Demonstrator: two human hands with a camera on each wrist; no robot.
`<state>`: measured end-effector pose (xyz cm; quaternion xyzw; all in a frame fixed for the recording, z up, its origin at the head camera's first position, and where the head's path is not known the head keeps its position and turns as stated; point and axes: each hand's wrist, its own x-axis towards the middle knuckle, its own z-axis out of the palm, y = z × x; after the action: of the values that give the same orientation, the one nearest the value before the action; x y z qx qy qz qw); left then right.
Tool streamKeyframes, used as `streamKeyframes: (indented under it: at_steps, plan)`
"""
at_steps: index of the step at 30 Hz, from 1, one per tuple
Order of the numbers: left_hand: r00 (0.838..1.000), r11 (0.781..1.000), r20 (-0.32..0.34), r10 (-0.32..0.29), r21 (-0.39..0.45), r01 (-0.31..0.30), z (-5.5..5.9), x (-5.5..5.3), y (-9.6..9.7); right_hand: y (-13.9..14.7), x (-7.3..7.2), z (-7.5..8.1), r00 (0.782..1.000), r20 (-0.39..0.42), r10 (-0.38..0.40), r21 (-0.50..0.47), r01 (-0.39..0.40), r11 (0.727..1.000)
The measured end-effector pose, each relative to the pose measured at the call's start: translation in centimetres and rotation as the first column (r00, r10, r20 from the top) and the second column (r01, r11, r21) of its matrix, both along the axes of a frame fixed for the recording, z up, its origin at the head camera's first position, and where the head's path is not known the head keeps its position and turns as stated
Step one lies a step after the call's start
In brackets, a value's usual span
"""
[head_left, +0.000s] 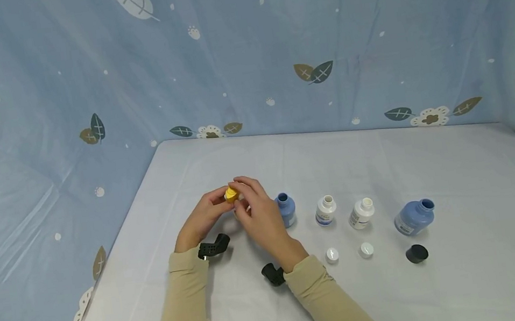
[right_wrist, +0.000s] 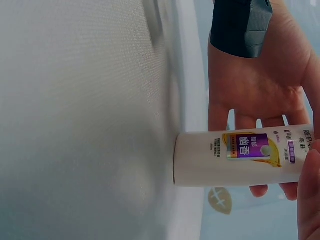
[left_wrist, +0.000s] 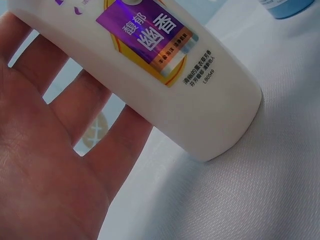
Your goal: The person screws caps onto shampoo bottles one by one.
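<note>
A white toiletry bottle (left_wrist: 195, 115) with a purple and yellow label stands upright on the cloth. My left hand (head_left: 204, 216) holds it, fingers (right_wrist: 270, 107) running behind the body. At the bottle's top is a yellow cap (head_left: 231, 194), which my right hand (head_left: 261, 214) pinches with thumb and fingertips. In the head view both hands hide most of the bottle's body. Just right of my right hand stands a blue bottle (head_left: 287, 211) with a bare, open neck.
Two open white bottles (head_left: 325, 210) (head_left: 361, 214) and a tilted-looking open blue bottle (head_left: 414, 217) extend the row rightward. In front of them lie two white caps (head_left: 332, 255) (head_left: 366, 250) and a black cap (head_left: 417, 253). Patterned blue cloth (head_left: 252, 47) hangs behind the white table (head_left: 477, 196).
</note>
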<state>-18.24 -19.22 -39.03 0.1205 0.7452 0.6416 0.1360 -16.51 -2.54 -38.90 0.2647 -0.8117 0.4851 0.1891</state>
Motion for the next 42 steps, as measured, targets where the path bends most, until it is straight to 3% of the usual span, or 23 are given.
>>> streamKeyframes:
  at_steps: [4, 15, 21, 25, 28, 32, 42]
  plan:
    - [1.0, 1.0, 0.012, -0.006, 0.016, 0.005, 0.2, 0.2, 0.1, 0.0, 0.0, -0.1, 1.0, 0.013, -0.021, -0.018, 0.021, 1.0]
    - [1.0, 1.0, -0.003, -0.002, 0.031, 0.002, -1.5, -0.7, -0.5, 0.1, 0.0, -0.2, 0.997, 0.018, -0.077, -0.006, 0.077, 0.997]
    - [1.0, 1.0, 0.026, 0.013, 0.026, -0.014, -1.2, -0.7, -0.4, 0.2, 0.0, -0.2, 0.996, 0.035, -0.085, 0.0, 0.085, 0.996]
    - [0.999, 1.0, 0.028, 0.021, -0.018, -0.021, 0.0, -0.2, 0.0, 0.2, 0.0, -0.2, 0.995, 0.047, -0.087, 0.005, 0.087, 0.996]
    - [1.0, 0.999, 0.013, 0.028, -0.043, -0.027, -0.3, -0.2, -0.2, 0.1, 0.0, -0.1, 0.995, 0.05, -0.091, 0.008, 0.091, 0.996]
    - [1.0, 0.999, -0.005, 0.025, -0.035, -0.025, -1.6, -0.8, -0.7, 0.1, 0.0, 0.0, 0.994, 0.05, -0.095, 0.011, 0.094, 0.995]
    - [1.0, 1.0, -0.011, 0.007, -0.02, -0.007, -1.3, -0.8, -0.5, 0.1, 0.0, -0.1, 0.995, 0.038, -0.091, -0.006, 0.091, 0.996]
